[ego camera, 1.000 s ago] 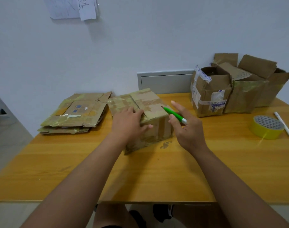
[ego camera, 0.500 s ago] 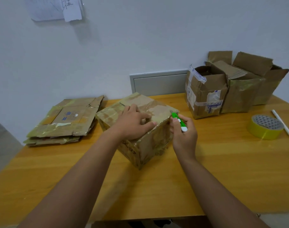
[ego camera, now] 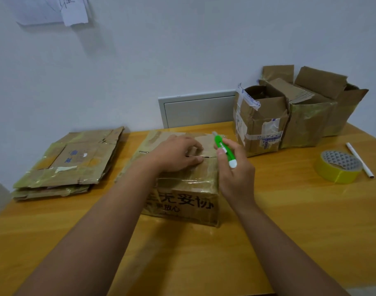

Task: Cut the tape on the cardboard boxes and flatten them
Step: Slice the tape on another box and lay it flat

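One wooden table (ego camera: 289,221) against a white wall (ego camera: 182,50), papers (ego camera: 54,9) pinned top left, grey panel (ego camera: 195,112) behind. On it: flattened stack (ego camera: 69,163) at left; three opened boxes (ego camera: 294,112) at right; yellow tape roll (ego camera: 337,166) beside a white pen (ego camera: 359,160). Since half a second ago, the taped box (ego camera: 180,189) has turned square, printed side facing the person. Left hand (ego camera: 176,152) rests fingers-bent on its top seam; right hand (ego camera: 234,167) grips a green cutter (ego camera: 223,149), tip above the box's far right edge
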### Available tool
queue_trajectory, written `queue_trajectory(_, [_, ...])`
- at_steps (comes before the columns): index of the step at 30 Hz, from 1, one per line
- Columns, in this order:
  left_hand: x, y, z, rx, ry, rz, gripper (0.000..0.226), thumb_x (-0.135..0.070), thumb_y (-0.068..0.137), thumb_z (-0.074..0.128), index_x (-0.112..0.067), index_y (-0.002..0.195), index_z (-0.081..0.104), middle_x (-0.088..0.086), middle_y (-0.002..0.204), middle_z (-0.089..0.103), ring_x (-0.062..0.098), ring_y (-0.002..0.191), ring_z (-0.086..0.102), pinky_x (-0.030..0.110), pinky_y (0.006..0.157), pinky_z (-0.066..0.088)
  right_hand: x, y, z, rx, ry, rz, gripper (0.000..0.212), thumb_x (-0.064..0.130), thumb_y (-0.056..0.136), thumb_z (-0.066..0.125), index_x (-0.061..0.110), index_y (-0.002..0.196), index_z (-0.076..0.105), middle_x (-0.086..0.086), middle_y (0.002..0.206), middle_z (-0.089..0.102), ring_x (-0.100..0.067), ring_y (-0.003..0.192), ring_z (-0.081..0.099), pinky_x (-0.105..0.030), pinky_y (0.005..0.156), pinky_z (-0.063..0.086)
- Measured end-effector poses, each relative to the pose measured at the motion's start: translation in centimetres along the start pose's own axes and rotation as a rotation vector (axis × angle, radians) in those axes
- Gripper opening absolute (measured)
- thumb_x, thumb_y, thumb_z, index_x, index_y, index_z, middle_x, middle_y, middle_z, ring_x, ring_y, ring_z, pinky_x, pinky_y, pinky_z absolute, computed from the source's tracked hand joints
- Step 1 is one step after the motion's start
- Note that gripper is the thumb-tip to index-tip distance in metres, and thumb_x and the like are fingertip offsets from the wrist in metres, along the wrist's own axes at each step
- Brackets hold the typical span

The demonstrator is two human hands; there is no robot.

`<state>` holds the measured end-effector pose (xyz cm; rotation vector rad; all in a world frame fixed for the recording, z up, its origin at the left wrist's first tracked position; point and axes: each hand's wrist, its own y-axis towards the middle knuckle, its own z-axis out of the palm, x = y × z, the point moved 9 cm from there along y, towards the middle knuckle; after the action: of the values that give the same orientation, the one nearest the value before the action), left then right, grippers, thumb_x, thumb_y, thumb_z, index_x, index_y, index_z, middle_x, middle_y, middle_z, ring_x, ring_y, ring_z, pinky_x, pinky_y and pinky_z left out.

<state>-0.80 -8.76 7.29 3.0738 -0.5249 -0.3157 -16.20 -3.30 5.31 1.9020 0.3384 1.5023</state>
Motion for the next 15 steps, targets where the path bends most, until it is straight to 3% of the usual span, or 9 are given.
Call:
queue_trajectory(3, [1.0, 0.3, 0.6, 0.06, -0.079, -0.025, 0.052, -0.05, 0.092, 0.06, -0.028, 0.138, 0.051, -0.002, 0.142, 0.047, 0.022, 0.128, 0.044, 0.033, 0.104, 0.035, 0.6, -0.7, 0.3, -0.003, -0.115, -0.071, 0.026, 0.023, 0.096, 0.054, 0.011, 0.118, 0.063, 0.0, 0.083, 0.067, -0.014, 0.063, 0.06, -0.034, 0.051, 0.049])
queue_trajectory(6, [1.2, 0.6, 0.5, 0.065, -0.067, -0.009, 0.052, -0.055, 0.091, 0.058, -0.03, 0.137, 0.052, -0.003, 0.143, 0.046, 0.021, 0.131, 0.041, 0.041, 0.112, 0.033, 0.4, -0.5, 0.4, 0.024, -0.185, -0.09, 0.029, 0.027, 0.096, 0.052, 0.013, 0.12, 0.062, 0.0, 0.088, 0.068, -0.016, 0.068, 0.06, -0.033, 0.053, 0.048])
queue_trajectory(11, [0.6, 1.0, -0.4, -0.015, -0.001, 0.039, 0.042, -0.039, 0.09, 0.062, -0.028, 0.131, 0.059, -0.003, 0.141, 0.05, 0.02, 0.13, 0.043, 0.038, 0.109, 0.035, -0.2, -0.5, 0.4, 0.052, -0.207, -0.078, 0.033, 0.035, 0.098, 0.048, 0.018, 0.123, 0.06, 0.001, 0.088, 0.067, -0.017, 0.07, 0.059, -0.031, 0.053, 0.046])
queue_trajectory(15, [0.2, 1.3, 0.9, 0.07, -0.018, 0.029, 0.058, -0.038, 0.089, 0.065, -0.035, 0.143, 0.044, -0.004, 0.154, 0.035, 0.022, 0.14, 0.029, 0.041, 0.116, 0.027, -0.3, -0.6, 0.6, 0.051, -0.22, -0.079, 0.033, 0.036, 0.098, 0.047, 0.018, 0.124, 0.059, 0.001, 0.087, 0.067, -0.017, 0.069, 0.059, -0.032, 0.052, 0.046])
